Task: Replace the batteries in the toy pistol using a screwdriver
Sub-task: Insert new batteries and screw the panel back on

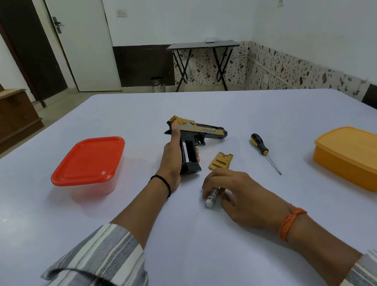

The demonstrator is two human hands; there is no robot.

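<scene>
Left hand [172,154] fingers wrap pistol [196,133] grip (cover off); right hand [235,189] fingers pinch battery [211,197].

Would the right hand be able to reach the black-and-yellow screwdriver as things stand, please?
Probably yes: the black-and-yellow screwdriver lies free on the table with nothing between, but the right hand holds a battery and must release it first.

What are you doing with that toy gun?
A person is changing its batteries. The left hand holds the toy pistol by its grip, which is open. The grip cover lies on the table, off the pistol. The right hand is on a battery on the table. The screwdriver lies untouched, between a red-lidded box and a yellow box.
</scene>
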